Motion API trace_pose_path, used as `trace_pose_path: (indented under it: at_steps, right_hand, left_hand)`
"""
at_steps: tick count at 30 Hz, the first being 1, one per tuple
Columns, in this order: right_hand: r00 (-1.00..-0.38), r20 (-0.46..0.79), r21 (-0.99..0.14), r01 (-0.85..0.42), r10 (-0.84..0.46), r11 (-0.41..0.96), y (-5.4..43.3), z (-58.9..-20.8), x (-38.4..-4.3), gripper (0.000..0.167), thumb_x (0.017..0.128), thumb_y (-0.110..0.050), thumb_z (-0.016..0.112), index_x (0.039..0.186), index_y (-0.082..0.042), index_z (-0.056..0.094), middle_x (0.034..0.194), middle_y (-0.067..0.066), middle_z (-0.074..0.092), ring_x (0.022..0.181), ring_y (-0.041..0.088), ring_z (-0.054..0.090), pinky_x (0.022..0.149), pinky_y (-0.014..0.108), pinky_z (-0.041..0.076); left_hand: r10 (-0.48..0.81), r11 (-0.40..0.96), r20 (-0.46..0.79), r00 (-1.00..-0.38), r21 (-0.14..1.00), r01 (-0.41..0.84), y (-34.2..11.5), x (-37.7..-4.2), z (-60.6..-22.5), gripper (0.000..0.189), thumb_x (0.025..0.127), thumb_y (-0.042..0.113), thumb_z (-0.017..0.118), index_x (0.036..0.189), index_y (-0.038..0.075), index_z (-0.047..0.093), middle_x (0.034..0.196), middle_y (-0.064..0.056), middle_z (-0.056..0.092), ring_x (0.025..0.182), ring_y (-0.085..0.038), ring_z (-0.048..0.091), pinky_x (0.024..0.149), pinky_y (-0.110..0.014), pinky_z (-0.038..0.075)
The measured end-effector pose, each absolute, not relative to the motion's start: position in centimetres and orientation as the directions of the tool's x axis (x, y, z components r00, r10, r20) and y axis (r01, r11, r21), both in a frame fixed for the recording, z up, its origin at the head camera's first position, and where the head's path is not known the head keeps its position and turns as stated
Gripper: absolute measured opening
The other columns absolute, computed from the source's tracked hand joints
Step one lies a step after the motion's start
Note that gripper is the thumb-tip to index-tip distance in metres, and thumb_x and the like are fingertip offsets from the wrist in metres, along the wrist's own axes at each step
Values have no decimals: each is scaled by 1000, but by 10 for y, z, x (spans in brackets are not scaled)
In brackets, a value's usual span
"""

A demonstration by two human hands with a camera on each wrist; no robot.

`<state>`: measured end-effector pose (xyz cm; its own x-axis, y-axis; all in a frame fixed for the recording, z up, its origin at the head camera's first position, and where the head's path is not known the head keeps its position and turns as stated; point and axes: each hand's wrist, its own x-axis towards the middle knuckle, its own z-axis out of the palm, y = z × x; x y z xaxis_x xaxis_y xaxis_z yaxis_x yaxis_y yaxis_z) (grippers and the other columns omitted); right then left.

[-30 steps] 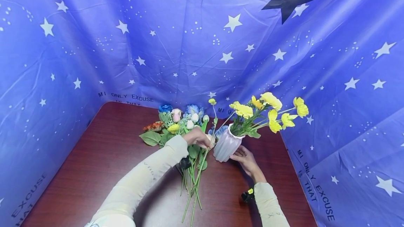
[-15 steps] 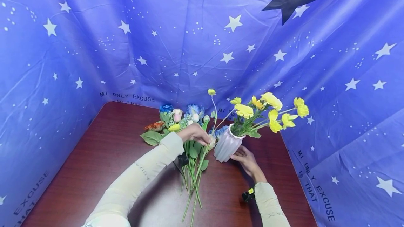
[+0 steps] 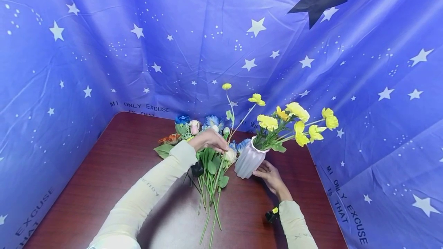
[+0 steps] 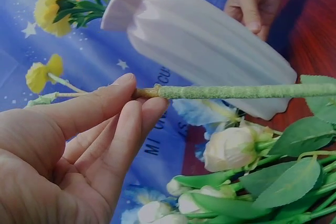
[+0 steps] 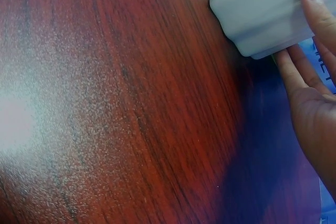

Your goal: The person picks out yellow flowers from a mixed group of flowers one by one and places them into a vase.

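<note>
My left hand (image 3: pixel 210 140) pinches the green stem (image 4: pixel 226 92) of a yellow flower between thumb and fingertips, above a pile of cut flowers. Its small yellow heads (image 3: pixel 256 99) stand up toward the curtain, left of the vase. The pale, ribbed vase (image 3: pixel 250 160) tilts to the right, and several yellow flowers (image 3: pixel 267 122) fan out of its mouth. Low on the vase's right side, my right hand (image 3: pixel 271 180) grips it, with the thumb (image 5: pixel 314 11) on one side and fingers on the other. A cream rose (image 4: pixel 230 149) lies beneath the held stem.
Loose flowers lie on the brown table (image 3: pixel 131 172): a blue rose (image 3: pixel 182 120), an orange bloom (image 3: pixel 169 138), and white buds (image 4: pixel 153 211). Their stems (image 3: pixel 211 199) point to the near edge. A blue star-patterned curtain (image 3: pixel 194 49) surrounds the table.
My left hand has moved a little left and up, and the yellow flower's heads have risen with it. The right hand and the vase stay where they were.
</note>
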<state>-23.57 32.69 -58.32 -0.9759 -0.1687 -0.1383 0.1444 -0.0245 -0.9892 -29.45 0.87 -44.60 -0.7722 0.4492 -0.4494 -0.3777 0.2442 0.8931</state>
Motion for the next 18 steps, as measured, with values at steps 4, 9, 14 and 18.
trace_pose_path:
  at_steps: [4,9,14,18]
  right_hand:
    - [-977,-140,-989,147,-159,-31,326,-583,-235,62,86,20,63,142,8,39,111,-6,67,103,6,67,88,21,59]
    - [-978,-125,-991,131,-166,-24,325,-581,-234,59,87,20,62,140,8,40,111,-6,67,102,6,67,88,20,59]
    - [-978,-109,-993,115,-177,-24,326,-580,-233,58,87,21,63,138,6,42,110,-7,67,102,5,67,87,20,59]
    - [-979,-96,-994,104,-178,-35,326,-581,-233,55,87,21,63,135,1,46,110,-7,68,102,6,67,87,20,60]
  left_hand:
    - [461,263,-454,-762,890,-372,4,-297,-441,27,86,-5,76,112,-9,71,92,-18,78,69,-16,73,80,-25,65]
    - [509,298,-434,-743,899,-321,-2,-301,-435,26,87,-3,76,112,-7,72,98,-18,78,76,-18,74,101,-39,60]
    - [553,300,-395,-733,916,-267,-9,-304,-425,30,87,-3,75,116,-7,70,104,-20,77,84,-21,76,104,-43,58]
    - [572,287,-362,-736,929,-234,-14,-306,-417,31,87,-3,76,117,-8,70,100,-18,78,86,-23,77,96,-39,62]
